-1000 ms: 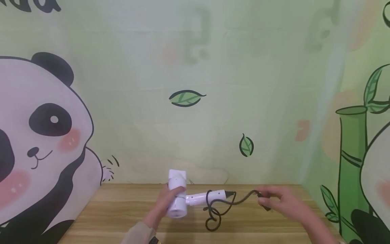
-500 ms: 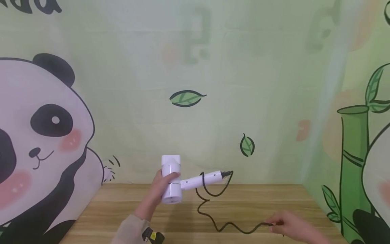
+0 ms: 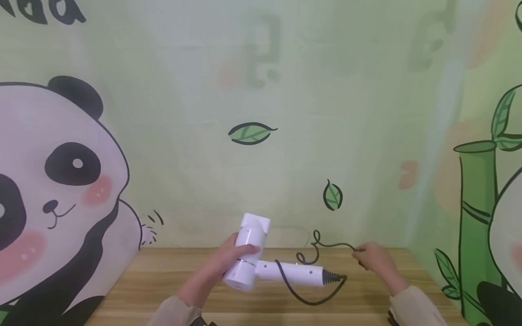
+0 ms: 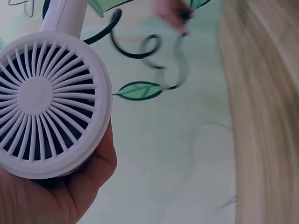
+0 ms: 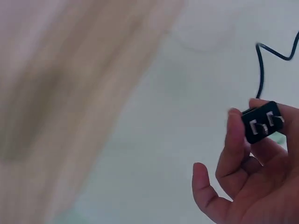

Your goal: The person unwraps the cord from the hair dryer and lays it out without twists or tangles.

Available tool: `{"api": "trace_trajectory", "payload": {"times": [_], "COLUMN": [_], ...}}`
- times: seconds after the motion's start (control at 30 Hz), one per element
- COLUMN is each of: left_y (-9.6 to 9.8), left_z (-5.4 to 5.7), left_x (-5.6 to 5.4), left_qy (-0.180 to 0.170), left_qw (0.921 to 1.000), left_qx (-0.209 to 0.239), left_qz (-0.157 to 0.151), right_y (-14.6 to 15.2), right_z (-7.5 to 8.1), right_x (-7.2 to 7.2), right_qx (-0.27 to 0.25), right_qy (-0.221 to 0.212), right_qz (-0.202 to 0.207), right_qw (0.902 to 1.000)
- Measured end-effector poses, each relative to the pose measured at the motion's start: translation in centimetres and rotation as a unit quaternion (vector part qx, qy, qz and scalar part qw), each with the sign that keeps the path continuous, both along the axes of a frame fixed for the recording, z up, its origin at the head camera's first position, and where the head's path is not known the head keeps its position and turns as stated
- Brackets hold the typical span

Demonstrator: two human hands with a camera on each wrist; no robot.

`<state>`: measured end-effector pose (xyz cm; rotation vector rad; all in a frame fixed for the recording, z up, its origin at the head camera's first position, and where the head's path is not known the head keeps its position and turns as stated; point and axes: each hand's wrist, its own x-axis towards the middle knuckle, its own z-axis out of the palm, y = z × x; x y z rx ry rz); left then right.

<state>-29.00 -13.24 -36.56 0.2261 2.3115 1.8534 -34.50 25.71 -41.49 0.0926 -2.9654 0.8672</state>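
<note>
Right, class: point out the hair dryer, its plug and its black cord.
Hair dryer [image 3: 270,270]: head view, on the handle, near the barrel.
Plug [image 5: 263,121]: right wrist view, on its face, between the prongs.
Black cord [image 3: 312,304]: head view, on the loop below the handle.

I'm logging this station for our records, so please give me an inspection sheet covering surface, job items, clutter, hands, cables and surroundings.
Surface: wood-grain tabletop.
Job's things: white hair dryer; black two-prong plug, prongs exposed.
Clutter: nothing seen.
Hands: left hand grips the dryer's barrel; right hand pinches the plug.
Cables: black cord crosses the dryer's handle, curling towards the plug.
Surroundings: pale green backdrop printed with a panda, leaves and bamboo.
</note>
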Motion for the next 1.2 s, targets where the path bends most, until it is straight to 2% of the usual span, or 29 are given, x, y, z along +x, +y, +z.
{"api": "trace_trajectory", "payload": {"times": [0.1, 0.2, 0.33, 0.47, 0.6, 0.67, 0.7, 0.83, 0.87, 0.9, 1.0, 1.1, 1.2], "left_y": [0.1, -0.2, -0.6, -1.3, -2.5, -3.3, -3.7, -5.3, -5.7, -6.1, -7.0, -7.4, -7.5], "left_z": [-1.5, -3.3, -5.4, -6.9, -7.8, -8.0, -8.1, -8.3, -8.3, -8.3, -8.5, -8.8, -9.2], "left_x": [0.0, -0.2, -0.6, -1.4, -2.4, -2.8, -3.0, -3.5, -3.5, -3.6, -3.8, -4.0, -4.2], "left_qy": [0.004, 0.004, -0.009, -0.007, 0.009, 0.014, 0.017, 0.023, 0.023, 0.021, 0.015, 0.006, 0.000], "left_qw": [0.9997, 0.9995, 0.9997, 0.9973, 0.9925, 0.9908, 0.9899, 0.9860, 0.9848, 0.9832, 0.9800, 0.9796, 0.9800], "left_qx": [-0.015, -0.021, -0.018, -0.017, -0.024, -0.022, -0.021, -0.012, -0.007, -0.006, 0.005, 0.018, 0.023], "left_qz": [-0.019, -0.021, 0.014, 0.071, 0.119, 0.133, 0.139, 0.165, 0.172, 0.181, 0.198, 0.200, 0.198], "right_y": [-1.1, -2.2, -3.0, -2.5, -0.8, 0.6, 1.5, 4.9, 5.7, 6.5, 8.4, 9.7, 10.5], "right_z": [3.3, 6.6, 9.9, 11.6, 11.7, 11.3, 11.0, 9.6, 9.2, 8.8, 7.4, 5.7, 3.9], "right_x": [-0.7, -0.3, 1.4, 3.5, 5.7, 6.7, 7.1, 8.2, 8.5, 8.7, 9.3, 9.6, 9.6], "right_qx": [-0.039, -0.068, -0.114, -0.177, -0.245, -0.283, -0.317, -0.456, -0.482, -0.498, -0.476, -0.407, -0.325], "right_qy": [0.042, 0.087, 0.126, 0.134, 0.149, 0.163, 0.168, 0.174, 0.168, 0.156, 0.103, 0.036, -0.022], "right_qz": [-0.002, -0.005, -0.015, -0.031, -0.045, -0.057, -0.060, -0.079, -0.090, -0.103, -0.162, -0.200, -0.194], "right_qw": [0.9984, 0.9939, 0.9853, 0.9744, 0.9570, 0.9433, 0.9315, 0.8694, 0.8553, 0.8470, 0.8583, 0.8904, 0.9251]}}
